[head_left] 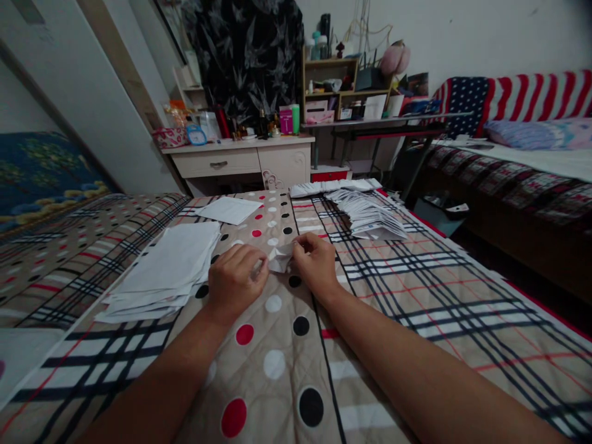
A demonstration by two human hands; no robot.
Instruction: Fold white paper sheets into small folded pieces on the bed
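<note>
Between my two hands is a small folded piece of white paper, held just above the dotted bedspread. My left hand pinches its left edge with curled fingers. On the other side, my right hand grips the right end between thumb and fingers. Left of my left hand lies a stack of white paper sheets, slightly fanned at its near edge. Beyond it a smaller pile of white paper rests on the bed. To the right of my right hand, a long row of folded papers leans in overlapping layers.
The bed has a dotted and plaid cover. Another row of white folded paper lies at its far edge. Behind stand a cream dresser with bottles and a shelf unit. A bin stands right of the bed.
</note>
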